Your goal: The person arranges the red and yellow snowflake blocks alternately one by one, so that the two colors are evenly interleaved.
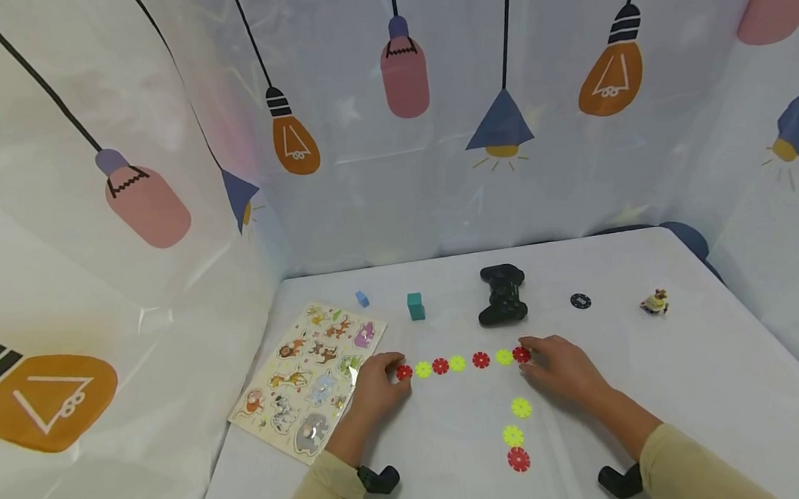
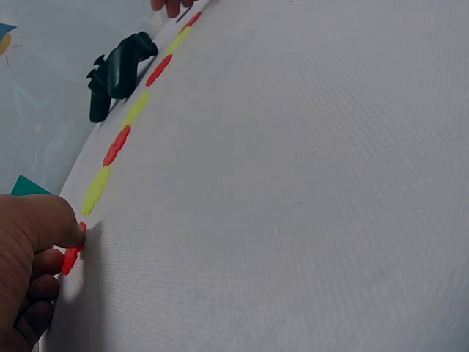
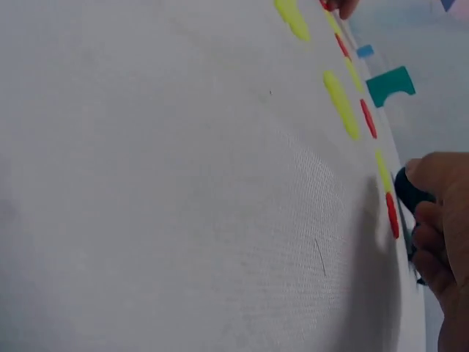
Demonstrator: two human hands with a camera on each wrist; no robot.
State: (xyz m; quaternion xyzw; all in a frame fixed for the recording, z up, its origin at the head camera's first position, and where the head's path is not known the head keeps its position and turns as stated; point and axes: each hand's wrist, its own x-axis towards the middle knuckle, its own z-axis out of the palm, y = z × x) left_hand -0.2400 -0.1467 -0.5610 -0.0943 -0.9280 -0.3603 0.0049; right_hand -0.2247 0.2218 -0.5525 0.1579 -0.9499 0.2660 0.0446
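Note:
A row of red and yellow notched, flower-shaped plastic discs [image 1: 457,364] lies across the white table. At its left end my left hand [image 1: 379,390] pinches a red disc [image 2: 72,257] between thumb and finger. At the other end, my right hand [image 1: 566,368] has thumb and fingers spread about another red disc [image 1: 521,354]. In the right wrist view that red disc [image 3: 392,215] lies flat on the cloth, and the fingertips look slightly apart from it. Nearer me, two yellow discs [image 1: 521,407] and a red disc [image 1: 518,459] form a column beside the right forearm.
A wooden animal puzzle board [image 1: 297,376] lies left, beside my left arm. Behind the row stand a teal block [image 1: 415,306], a small blue block [image 1: 363,298] and a black game controller [image 1: 502,295]. A black round chip [image 1: 580,301] and a small figurine [image 1: 655,302] lie to the right.

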